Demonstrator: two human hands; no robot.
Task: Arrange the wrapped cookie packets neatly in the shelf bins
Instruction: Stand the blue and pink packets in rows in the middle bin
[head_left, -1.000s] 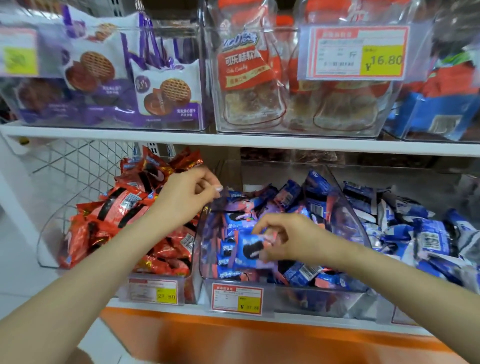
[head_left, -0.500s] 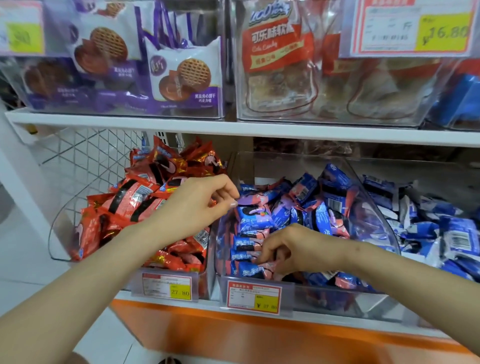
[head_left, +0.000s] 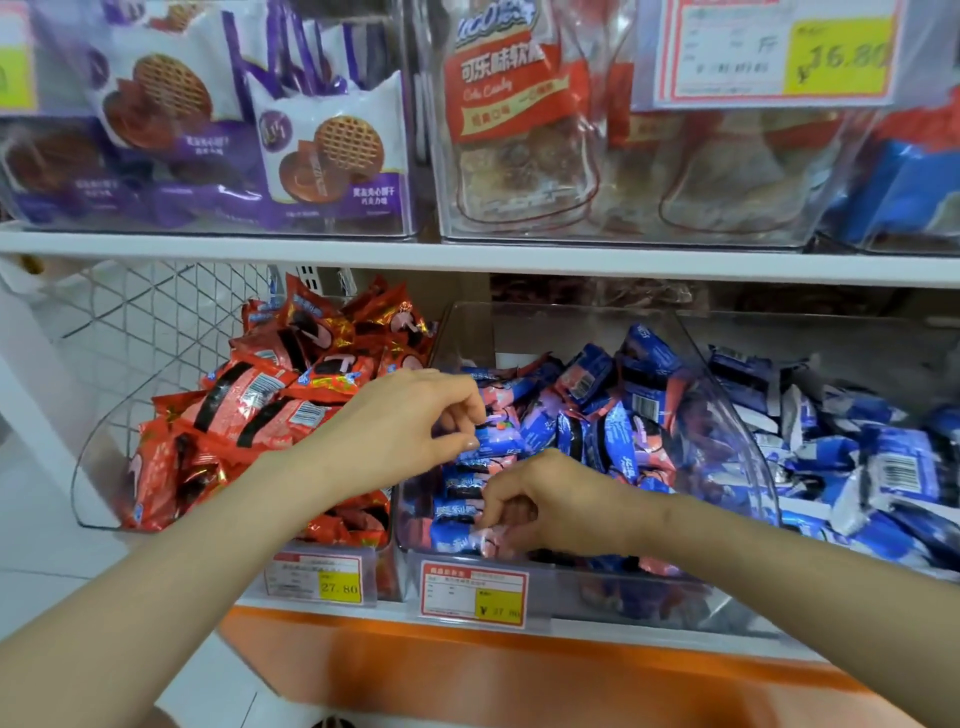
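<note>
**Left hand (head_left: 405, 431) advanced into middle bin (head_left: 545, 327)**

Since 0.5 s ago the left hand has moved off the divider wall and further over the middle bin. Its thumb and fingertips are clamped on a blue-and-pink cookie packet (head_left: 498, 439) near the bin's left wall. Right hand (head_left: 545, 499) stays at the front-left corner, fingers curled round a front packet (head_left: 457, 538) of the same kind. Red packets (head_left: 260, 415) fill the left bin (head_left: 104, 467); blue-and-white packets (head_left: 857, 457) fill the right bin (head_left: 857, 338). 2 price tags (head_left: 472, 597) hang on the shelf's (head_left: 597, 626) front edge.

Red packets (head_left: 270, 415) banded black; blue-pink packets (head_left: 597, 431); blue-white packets (head_left: 883, 467); purple-white bags (head_left: 332, 150), waffle print; tags (head_left: 472, 597) white, yellow, red-edged; orange plinth (head_left: 467, 670).
</note>
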